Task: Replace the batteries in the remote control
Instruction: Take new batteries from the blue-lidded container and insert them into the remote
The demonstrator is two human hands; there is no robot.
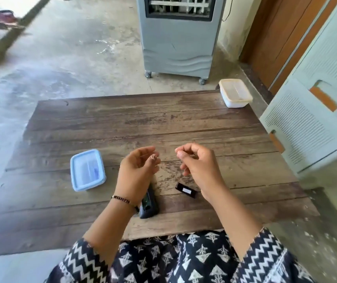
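Note:
The dark remote control point(148, 204) lies on the wooden table point(122, 127) with its open battery bay facing up, partly hidden under my left wrist. Its black battery cover point(186, 190) lies apart, just right of it. My left hand point(137, 167) hovers above the remote with the palm turned right and the fingers loosely curled, and I see nothing in it. My right hand point(197, 163) hovers level with it above the cover. Its fingers are curled in against the thumb, and no object shows between them. No batteries are visible.
A blue lidded plastic box point(87, 170) stands on the table left of my hands. A white lidded box point(235, 92) sits at the far right corner. A pale cabinet point(316, 111) stands close to the table's right edge, and a grey air cooler point(179, 35) stands beyond it.

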